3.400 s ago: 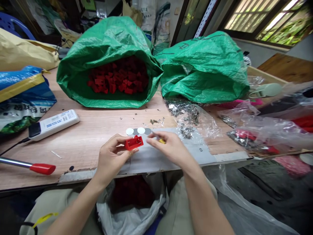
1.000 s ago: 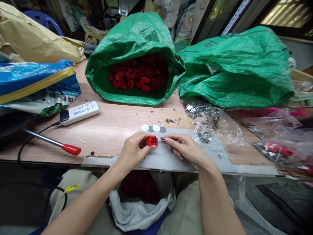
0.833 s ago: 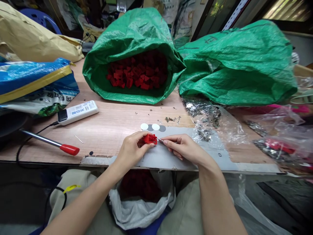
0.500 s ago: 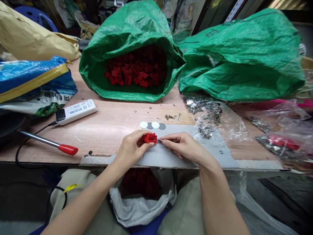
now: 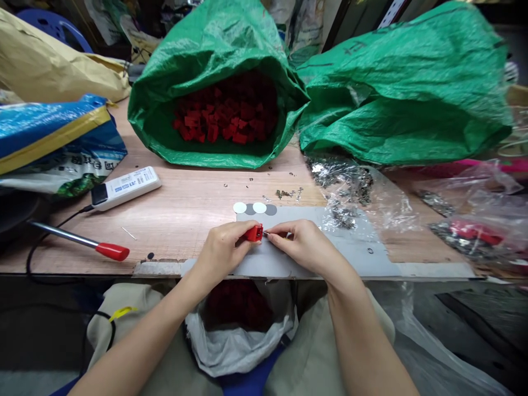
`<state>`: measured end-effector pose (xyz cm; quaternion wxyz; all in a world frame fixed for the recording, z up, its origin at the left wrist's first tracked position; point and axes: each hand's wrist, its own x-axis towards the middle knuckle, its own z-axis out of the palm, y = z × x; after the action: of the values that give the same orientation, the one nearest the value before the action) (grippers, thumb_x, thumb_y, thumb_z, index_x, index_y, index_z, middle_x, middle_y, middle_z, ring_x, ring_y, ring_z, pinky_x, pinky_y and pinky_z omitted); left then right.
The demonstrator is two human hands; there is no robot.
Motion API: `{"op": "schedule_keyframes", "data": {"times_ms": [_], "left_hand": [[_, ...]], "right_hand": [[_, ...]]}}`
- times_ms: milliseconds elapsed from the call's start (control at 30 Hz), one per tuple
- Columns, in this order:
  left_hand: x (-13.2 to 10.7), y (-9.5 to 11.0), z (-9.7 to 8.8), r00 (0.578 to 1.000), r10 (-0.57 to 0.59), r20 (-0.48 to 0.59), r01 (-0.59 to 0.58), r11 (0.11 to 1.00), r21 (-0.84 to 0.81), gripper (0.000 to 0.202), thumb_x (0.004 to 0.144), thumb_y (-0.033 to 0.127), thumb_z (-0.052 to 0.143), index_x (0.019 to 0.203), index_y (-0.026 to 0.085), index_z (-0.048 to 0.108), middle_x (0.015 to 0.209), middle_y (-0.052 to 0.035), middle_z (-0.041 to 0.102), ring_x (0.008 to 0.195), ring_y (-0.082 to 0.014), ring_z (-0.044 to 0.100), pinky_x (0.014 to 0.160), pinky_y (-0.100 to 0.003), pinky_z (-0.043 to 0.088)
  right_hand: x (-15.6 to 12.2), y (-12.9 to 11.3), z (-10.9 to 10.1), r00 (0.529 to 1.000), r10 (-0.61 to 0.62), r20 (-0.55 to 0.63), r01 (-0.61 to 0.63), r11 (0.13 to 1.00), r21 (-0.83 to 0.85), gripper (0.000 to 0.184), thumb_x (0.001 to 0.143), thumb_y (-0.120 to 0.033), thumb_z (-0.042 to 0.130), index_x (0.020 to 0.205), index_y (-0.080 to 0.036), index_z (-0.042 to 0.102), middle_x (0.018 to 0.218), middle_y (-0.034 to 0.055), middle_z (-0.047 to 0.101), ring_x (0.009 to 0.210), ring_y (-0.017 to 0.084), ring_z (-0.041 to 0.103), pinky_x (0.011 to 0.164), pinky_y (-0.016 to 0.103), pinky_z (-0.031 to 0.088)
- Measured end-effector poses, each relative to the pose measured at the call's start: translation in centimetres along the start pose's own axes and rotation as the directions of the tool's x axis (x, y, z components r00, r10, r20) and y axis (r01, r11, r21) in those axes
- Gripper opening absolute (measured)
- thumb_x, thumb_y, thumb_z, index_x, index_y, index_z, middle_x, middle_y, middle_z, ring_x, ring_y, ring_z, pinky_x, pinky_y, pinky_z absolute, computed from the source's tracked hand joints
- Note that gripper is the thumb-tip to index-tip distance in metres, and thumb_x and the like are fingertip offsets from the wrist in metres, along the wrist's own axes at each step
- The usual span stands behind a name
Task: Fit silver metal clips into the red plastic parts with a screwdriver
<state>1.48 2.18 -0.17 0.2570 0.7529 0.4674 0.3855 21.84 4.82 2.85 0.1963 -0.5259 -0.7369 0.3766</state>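
- Pinching a red plastic housing [image 5: 254, 233], the left hand [image 5: 225, 246] had its grip closed above the grey sheet [image 5: 280, 267].
- The right hand [image 5: 303, 243] had its grip closed on a slim metallic piece [image 5: 266, 234] by the housing.

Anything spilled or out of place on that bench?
Small metal parts lie loose on the table, outside the clear plastic bag; they look spilled, or perhaps set out. The red part in the left hand shows nothing odd.

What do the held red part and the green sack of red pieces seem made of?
Red part: probably moulded plastic with a slight sheen, from its even colour and crisp edges. Green sack: likely glossy plastic; its creases catch the light; whether woven is unclear.
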Motion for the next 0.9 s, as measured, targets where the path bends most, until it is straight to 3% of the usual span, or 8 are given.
{"op": "schedule_keyframes", "data": {"times_ms": [233, 500, 600, 700, 900], "left_hand": [[-0.18, -0.39, 0.23, 0.999, -0.053, -0.007, 0.052, 0.993, -0.107, 0.022, 0.087, 0.021, 0.067, 0.108, 0.023, 0.069, 0.101, -0.0028, 0.075, 0.086, -0.0181, 0.070, 0.079, -0.028, 0.057], [0.03, -0.46, 0.09, 0.999, 0.032, 0.003, -0.032, 0.999, 0.013, 0.021, 0.087, 0.019, 0.066, 0.108, 0.021, 0.069, 0.099, -0.0038, 0.076, 0.086, -0.0189, 0.070, 0.080, -0.030, 0.057], [-0.03, -0.41, 0.24, 1.000, -0.006, -0.016, 0.005, 1.000, -0.011, 0.021, 0.087, 0.021, 0.067, 0.108, 0.021, 0.069, 0.100, -0.0045, 0.076, 0.086, -0.0194, 0.071, 0.080, -0.031, 0.059], [-0.16, -0.37, 0.42, 0.999, -0.035, -0.041, 0.034, 0.999, -0.025, 0.022, 0.086, 0.023, 0.068, 0.108, 0.021, 0.070, 0.102, -0.0049, 0.076, 0.086, -0.0200, 0.072, 0.081, -0.033, 0.061], [-0.26, -0.54, 0.50, 0.999, -0.021, -0.043, 0.020, 0.999, -0.027, 0.024, 0.086, 0.024, 0.068, 0.110, 0.022, 0.070, 0.104, -0.0042, 0.076, 0.088, -0.0202, 0.073, 0.082, -0.033, 0.061]], "right_hand": [[0.18, 0.29, -0.44, 0.997, 0.049, 0.065, -0.056, 0.992, 0.111, 0.025, 0.088, -0.029, 0.057, 0.088, -0.021, 0.080, 0.083, 0.0026, 0.077, 0.079, 0.021, 0.068, 0.063, 0.026, 0.049], [0.13, -0.05, 0.25, 0.999, 0.022, -0.044, -0.023, 1.000, -0.009, 0.021, 0.085, -0.025, 0.059, 0.086, -0.020, 0.079, 0.089, 0.0057, 0.078, 0.081, 0.022, 0.069, 0.071, 0.027, 0.048], [0.21, 0.06, -0.07, 0.998, 0.048, 0.030, -0.050, 0.995, 0.085, 0.023, 0.086, -0.031, 0.058, 0.084, -0.019, 0.078, 0.076, 0.0032, 0.075, 0.062, 0.016, 0.063, 0.057, 0.025, 0.044], [0.23, 0.19, -0.45, 0.989, 0.081, 0.120, -0.101, 0.980, 0.174, 0.028, 0.086, -0.037, 0.057, 0.086, -0.018, 0.078, 0.059, -0.0010, 0.065, 0.042, 0.010, 0.045, 0.044, 0.024, 0.034], [0.12, -0.16, -0.38, 0.999, 0.036, 0.025, -0.039, 0.993, 0.109, 0.023, 0.083, -0.031, 0.060, 0.081, -0.019, 0.079, 0.063, 0.0007, 0.067, 0.055, 0.013, 0.055, 0.050, 0.023, 0.037]]}}
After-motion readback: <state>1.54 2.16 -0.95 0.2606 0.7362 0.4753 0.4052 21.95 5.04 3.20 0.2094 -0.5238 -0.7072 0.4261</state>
